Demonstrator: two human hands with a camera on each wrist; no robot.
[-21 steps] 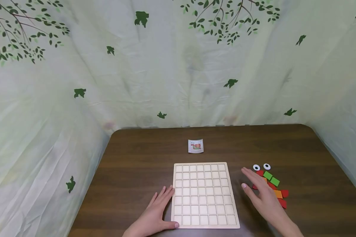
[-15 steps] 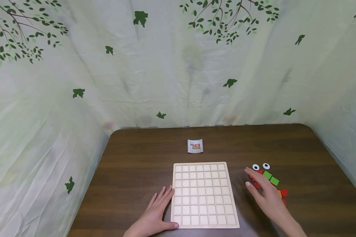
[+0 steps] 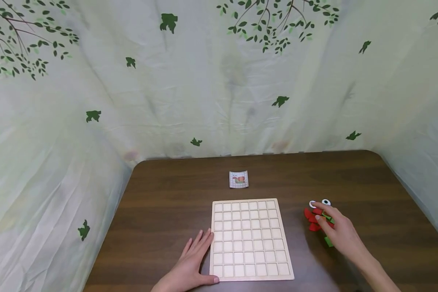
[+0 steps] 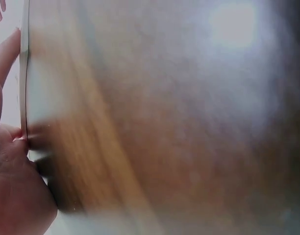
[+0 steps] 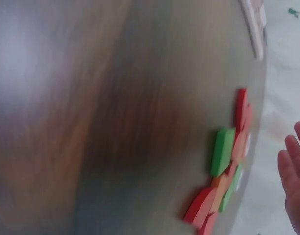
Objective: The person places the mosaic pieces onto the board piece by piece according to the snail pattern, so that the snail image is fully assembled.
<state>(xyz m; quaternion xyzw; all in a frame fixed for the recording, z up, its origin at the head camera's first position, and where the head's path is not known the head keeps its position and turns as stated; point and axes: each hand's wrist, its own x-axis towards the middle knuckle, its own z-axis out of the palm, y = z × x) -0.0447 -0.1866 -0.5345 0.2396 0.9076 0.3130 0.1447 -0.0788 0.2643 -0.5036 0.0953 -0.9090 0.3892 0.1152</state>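
My left hand (image 3: 190, 265) rests at the left edge of a pale wooden grid board (image 3: 247, 245), fingertips on its side and thumb at the near corner. In the left wrist view that hand (image 4: 17, 191) shows partly along the board's edge. My right hand (image 3: 344, 235) hovers over a small cluster of coloured blocks, its fingers extended and holding nothing. Red pieces (image 3: 308, 213), a green block (image 3: 328, 241) and a white eye disc (image 3: 326, 202) show around it; the hand hides others. The right wrist view shows a green block (image 5: 222, 152) and a red rounded piece (image 5: 201, 205) below the hand (image 5: 297, 181).
A small picture card (image 3: 239, 179) with a coloured figure on a grid lies behind the board. The brown table (image 3: 168, 202) ends at a pale curtain (image 3: 204, 81) printed with leaves.
My right hand has moved right and farther over the blocks, covering the green and orange ones and uncovering red ones at the left. The left hand stays at the board; the view shifts slightly.
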